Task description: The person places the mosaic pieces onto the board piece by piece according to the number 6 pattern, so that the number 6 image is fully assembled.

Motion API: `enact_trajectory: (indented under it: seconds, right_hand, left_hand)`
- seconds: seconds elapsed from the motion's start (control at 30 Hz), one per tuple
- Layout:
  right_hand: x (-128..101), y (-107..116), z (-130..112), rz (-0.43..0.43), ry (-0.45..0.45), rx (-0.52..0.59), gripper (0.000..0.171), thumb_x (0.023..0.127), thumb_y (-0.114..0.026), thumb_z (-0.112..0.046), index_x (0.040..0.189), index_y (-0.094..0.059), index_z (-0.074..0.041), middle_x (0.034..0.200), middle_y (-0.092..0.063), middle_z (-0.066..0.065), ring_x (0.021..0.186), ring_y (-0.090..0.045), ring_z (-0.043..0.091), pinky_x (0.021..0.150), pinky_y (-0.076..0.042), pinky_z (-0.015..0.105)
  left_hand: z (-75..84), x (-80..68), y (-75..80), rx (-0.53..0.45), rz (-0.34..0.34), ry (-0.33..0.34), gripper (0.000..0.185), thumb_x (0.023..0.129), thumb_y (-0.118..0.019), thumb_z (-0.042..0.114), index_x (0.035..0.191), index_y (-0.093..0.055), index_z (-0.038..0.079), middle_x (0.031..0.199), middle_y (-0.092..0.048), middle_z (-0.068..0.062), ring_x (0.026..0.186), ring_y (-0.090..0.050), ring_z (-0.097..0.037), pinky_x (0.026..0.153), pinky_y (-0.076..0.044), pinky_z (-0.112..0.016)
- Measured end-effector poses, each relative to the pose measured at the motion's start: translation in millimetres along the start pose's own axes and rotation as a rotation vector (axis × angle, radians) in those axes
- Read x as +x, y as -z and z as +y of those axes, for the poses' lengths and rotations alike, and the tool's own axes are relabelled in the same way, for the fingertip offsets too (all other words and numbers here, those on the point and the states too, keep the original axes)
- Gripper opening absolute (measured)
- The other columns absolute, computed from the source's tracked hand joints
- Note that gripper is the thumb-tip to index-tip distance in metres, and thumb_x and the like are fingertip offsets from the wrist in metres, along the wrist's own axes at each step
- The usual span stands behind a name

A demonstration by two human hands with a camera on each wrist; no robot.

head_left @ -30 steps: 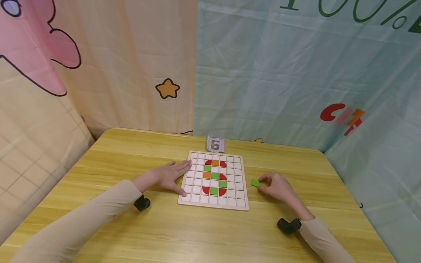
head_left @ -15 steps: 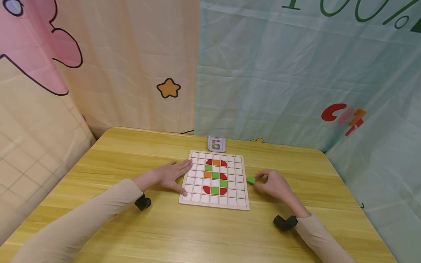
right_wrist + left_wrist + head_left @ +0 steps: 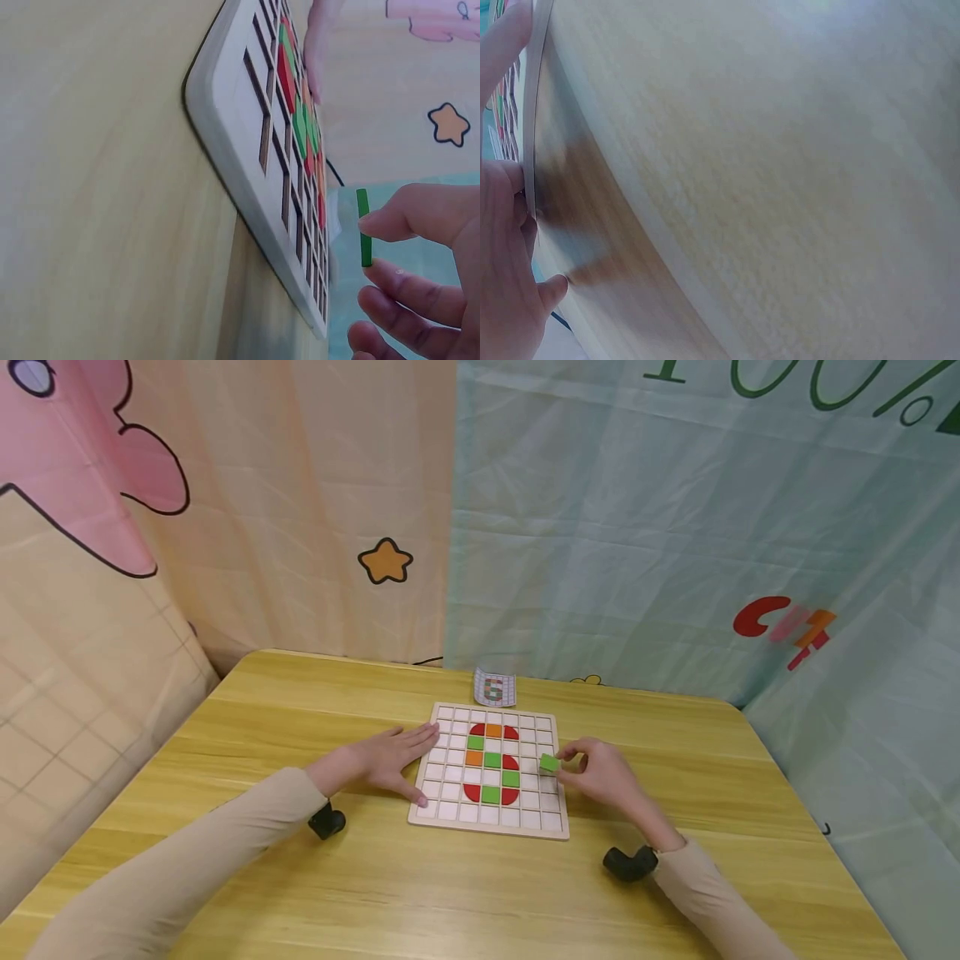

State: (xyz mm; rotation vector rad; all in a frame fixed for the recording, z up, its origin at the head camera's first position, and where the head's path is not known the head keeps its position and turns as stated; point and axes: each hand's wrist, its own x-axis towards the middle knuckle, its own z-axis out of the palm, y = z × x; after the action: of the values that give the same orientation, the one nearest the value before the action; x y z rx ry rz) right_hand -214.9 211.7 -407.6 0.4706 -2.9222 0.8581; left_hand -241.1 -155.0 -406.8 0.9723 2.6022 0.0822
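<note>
A green square tile (image 3: 550,763) is pinched between thumb and finger of my right hand (image 3: 600,770), above the right side of the white grid board (image 3: 540,821). The right wrist view shows the tile (image 3: 364,228) edge-on, apart from the board (image 3: 225,112). My left hand (image 3: 386,767) lies with spread, straight fingers on the board's left edge; in the left wrist view the hand (image 3: 510,255) shows only in part. Red curved pieces (image 3: 510,796), green squares (image 3: 491,795) and orange squares (image 3: 474,758) sit in the middle cells of the board.
Behind the board stands a small card (image 3: 494,688) printed with a coloured grid pattern. The wooden table (image 3: 480,893) has rounded back corners and meets a printed curtain (image 3: 592,527) at its far edge. Black wrist mounts (image 3: 327,821) hang near both sleeves.
My right hand has moved left with the green tile, from the table beside the board to above its right columns. The left hand stays in place on the board.
</note>
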Motion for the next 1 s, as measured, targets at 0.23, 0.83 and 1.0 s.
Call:
enact_trajectory:
  seconds: [0.23,0.83,1.0]
  right_hand:
    - [4.8,-5.1,-14.1,-0.031,0.003,0.033,0.025,0.076,-0.077,-0.025,0.096,-0.072,-0.012,0.089,-0.066,0.002,0.065,-0.05,0.011,0.054,-0.04,0.023]
    - [18.0,-26.1,-41.3,-0.07,0.095,0.056,0.022,0.076,-0.077,-0.023,0.094,-0.074,-0.012,0.089,-0.067,0.0,0.061,-0.049,0.009,0.054,-0.041,0.022]
    - [22.6,-34.0,-49.4,-0.073,0.129,0.041,0.021,0.075,-0.079,-0.025,0.092,-0.074,-0.012,0.088,-0.069,0.0,0.06,-0.049,0.008,0.054,-0.04,0.02]
  left_hand:
    - [0.3,-0.3,-0.5,-0.008,-0.001,0.001,0.112,0.079,-0.055,0.075,0.155,-0.007,0.007,0.163,-0.001,-0.009,0.151,-0.004,-0.025,0.12,-0.012,-0.053]
    - [1.0,1.1,-1.1,-0.009,0.005,0.001,0.113,0.078,-0.055,0.075,0.155,-0.006,0.008,0.163,-0.001,-0.008,0.151,-0.004,-0.024,0.12,-0.012,-0.053]
    - [2.6,0.0,0.0,-0.011,0.006,0.008,0.113,0.078,-0.055,0.075,0.155,-0.007,0.007,0.163,-0.001,-0.009,0.151,-0.005,-0.025,0.12,-0.013,-0.053]
